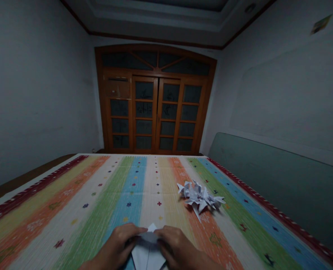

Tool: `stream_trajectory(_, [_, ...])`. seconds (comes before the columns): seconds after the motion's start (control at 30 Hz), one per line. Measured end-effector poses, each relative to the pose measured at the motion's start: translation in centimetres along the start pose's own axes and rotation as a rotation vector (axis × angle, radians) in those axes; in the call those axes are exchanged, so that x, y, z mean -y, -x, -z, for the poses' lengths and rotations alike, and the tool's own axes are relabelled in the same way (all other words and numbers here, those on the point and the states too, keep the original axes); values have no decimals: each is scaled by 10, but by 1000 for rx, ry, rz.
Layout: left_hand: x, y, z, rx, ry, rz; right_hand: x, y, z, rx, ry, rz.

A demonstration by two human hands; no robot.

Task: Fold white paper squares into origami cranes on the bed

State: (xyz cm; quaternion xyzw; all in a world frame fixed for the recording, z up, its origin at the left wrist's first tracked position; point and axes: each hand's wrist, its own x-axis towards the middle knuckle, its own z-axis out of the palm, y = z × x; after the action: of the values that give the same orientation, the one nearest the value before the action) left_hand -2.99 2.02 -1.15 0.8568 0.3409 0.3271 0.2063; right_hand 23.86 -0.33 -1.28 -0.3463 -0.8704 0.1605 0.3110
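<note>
A piece of folded white paper (pixel 148 255) lies at the near edge of the view, with a pointed tip at its far end and a crease down its middle. My left hand (pixel 121 240) pinches its left side near the tip, thumb and fingers bent. From the right, my right hand (pixel 174 243) grips the opposite side close to the same tip. The fingertips of both hands almost meet across the paper. Its near end runs out of the frame. Beyond my right hand sits a heap of folded white paper cranes (pixel 199 197).
A striped, colourful cloth (pixel 99 210) covers the table. Along the right side stands a pale green panel (pixel 267 168), perhaps a seat back. Wooden doors with glass panes (pixel 156 112) close off the far wall.
</note>
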Motion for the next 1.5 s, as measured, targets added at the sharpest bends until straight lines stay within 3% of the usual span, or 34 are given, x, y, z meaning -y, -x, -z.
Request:
stream_trajectory(0.17, [-14,-7,-5,-70,-19,157,4,-7,1,-60,-195,-142])
stream_trajectory(0.3, [-18,-9,-12,-76,-16,198,1,-16,-1,-72,-317,-301])
stream_trajectory(0.4, [-18,-11,-17,-95,-3,227,2,-22,-1,-100,-411,-340])
stream_trajectory(0.53, [-20,-14,-20,-103,51,262,7,-25,-2,-136,-380,-387])
stream_trajectory(0.83, [-42,-17,-3,-226,337,343,11,-19,-7,-133,-283,-424])
stream_trajectory(1.17, [-30,-21,-12,-138,403,332,11,-18,-6,-114,-279,-476])
stream_trajectory(1.5, [-27,-29,-23,-100,362,379,10,-21,-1,-145,-535,-469])
